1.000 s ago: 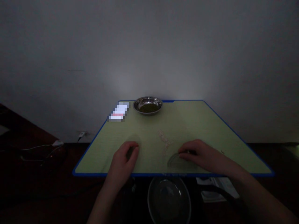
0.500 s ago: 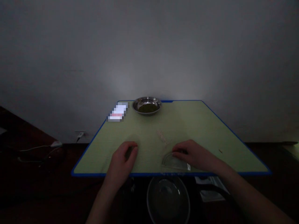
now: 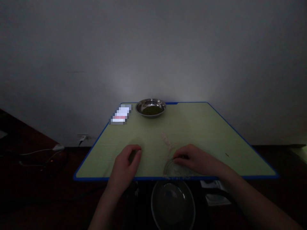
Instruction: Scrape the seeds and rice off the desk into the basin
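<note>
My right hand (image 3: 194, 158) pinches a clear half-round protractor (image 3: 174, 169) by its curved edge. The protractor lies low over the table's near edge, and its straight side points toward me. A thin trail of small pale grains (image 3: 165, 139) lies on the table just beyond it. More pale bits show along the near edge beside the protractor. My left hand (image 3: 127, 161) rests over the table's near edge on the left, with fingers curled and thumb close to the index finger. Whatever may be inside those fingers is hidden.
A steel bowl (image 3: 151, 111) holding green contents stands at the back of the pale green table (image 3: 196, 124). Left of it lies a bright, pixelated flat object (image 3: 122, 114). A round basin (image 3: 172, 207) sits below the near edge. Cables (image 3: 35, 152) are on the left.
My right hand has shifted slightly left, and the protractor has moved left and nearer to me, up to the table edge. My left hand has stayed in place.
</note>
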A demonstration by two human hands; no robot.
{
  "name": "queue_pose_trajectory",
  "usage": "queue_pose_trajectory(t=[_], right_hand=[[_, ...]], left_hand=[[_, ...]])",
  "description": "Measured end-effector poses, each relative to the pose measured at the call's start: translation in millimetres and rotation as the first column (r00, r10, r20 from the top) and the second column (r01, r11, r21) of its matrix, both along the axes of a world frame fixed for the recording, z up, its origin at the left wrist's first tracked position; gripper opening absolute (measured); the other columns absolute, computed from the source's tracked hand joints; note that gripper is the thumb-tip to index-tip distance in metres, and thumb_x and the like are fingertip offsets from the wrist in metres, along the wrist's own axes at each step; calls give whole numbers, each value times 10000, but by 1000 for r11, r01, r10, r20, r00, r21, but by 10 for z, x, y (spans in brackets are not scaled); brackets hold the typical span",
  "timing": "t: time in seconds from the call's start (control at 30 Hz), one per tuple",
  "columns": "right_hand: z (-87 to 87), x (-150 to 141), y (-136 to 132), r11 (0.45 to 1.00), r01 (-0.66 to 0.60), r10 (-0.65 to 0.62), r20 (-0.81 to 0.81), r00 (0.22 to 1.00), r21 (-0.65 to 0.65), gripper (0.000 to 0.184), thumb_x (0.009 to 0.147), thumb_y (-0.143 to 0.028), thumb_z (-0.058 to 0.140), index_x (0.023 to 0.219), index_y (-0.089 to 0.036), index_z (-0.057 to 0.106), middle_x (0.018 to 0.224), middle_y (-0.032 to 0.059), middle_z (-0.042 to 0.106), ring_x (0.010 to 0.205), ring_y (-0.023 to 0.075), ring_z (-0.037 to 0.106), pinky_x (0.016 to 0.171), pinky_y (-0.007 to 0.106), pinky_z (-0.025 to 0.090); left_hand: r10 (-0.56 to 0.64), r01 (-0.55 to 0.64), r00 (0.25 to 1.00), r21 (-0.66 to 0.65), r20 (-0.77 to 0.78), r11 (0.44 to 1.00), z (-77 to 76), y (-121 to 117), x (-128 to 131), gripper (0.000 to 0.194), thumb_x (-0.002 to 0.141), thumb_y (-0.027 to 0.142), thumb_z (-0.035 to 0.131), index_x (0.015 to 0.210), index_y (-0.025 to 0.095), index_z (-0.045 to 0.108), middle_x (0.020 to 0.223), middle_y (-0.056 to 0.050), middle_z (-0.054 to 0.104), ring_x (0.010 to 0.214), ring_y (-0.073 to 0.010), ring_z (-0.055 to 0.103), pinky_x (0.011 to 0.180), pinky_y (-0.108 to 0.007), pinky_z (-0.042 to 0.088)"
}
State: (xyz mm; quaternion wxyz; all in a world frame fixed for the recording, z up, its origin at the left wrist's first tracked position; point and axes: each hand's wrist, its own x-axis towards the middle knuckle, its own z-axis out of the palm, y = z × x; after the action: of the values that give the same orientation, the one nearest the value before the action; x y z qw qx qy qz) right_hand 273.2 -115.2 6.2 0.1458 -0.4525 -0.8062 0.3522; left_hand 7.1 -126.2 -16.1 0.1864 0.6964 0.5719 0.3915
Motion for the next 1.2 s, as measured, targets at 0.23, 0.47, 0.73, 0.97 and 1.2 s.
queue_pose_trajectory(t=[0.23, 0.47, 0.73, 0.97, 1.2], right_hand=[[1, 34, -23, 999, -33, 34, -15, 999, 30, 194, 878, -267, 554, 788, -175, 700, 753, 15, 701, 680, 130, 600, 611, 236, 420], [20, -4, -213, 998, -42, 41, 21, 999, 47, 209, 877, -288, 562, 772, -182, 709, 701, 7, 692, 616, 118, 574, 583, 241, 401], [177, 477, 122, 968, 223, -217, -63, 974, 116, 286, 864, -402, 515, 829, -184, 696, 730, 26, 672, 668, 162, 585, 610, 277, 431], [-6, 843, 859, 918, 321, -343, 61, 937, 234, 285, 827, -350, 486, 748, -149, 672, 663, 48, 657, 628, 173, 583, 603, 290, 439], [-45, 359, 1250, 901, 269, -333, 144, 932, 340, 222, 829, -276, 542, 867, -161, 728, 866, 86, 721, 764, 190, 610, 689, 289, 430]], left_hand=[[4, -4, 1000, -1, -8, 1000, -1, -6, 3, 187, 870, 325, 492, 926, 203, 621, 969, -53, 690, 913, -201, 638, 821, -388, 507], [-3, 3, 1000, 6, -12, 1000, -9, 5, 2, 188, 867, 324, 493, 933, 202, 619, 950, -51, 683, 902, -197, 631, 835, -388, 499], [2, -2, 1000, -8, -2, 1000, 17, -3, 14, 192, 869, 337, 492, 927, 203, 616, 957, -49, 680, 911, -199, 626, 846, -382, 493], [-1, 1, 1000, -2, 1, 1000, -1, 5, 3, 198, 869, 346, 493, 929, 210, 624, 956, -49, 690, 908, -208, 639, 826, -390, 508], [2, -2, 1000, 12, -9, 1000, -1, 8, -10, 179, 864, 338, 498, 911, 217, 621, 953, -55, 696, 906, -216, 644, 818, -397, 516]])
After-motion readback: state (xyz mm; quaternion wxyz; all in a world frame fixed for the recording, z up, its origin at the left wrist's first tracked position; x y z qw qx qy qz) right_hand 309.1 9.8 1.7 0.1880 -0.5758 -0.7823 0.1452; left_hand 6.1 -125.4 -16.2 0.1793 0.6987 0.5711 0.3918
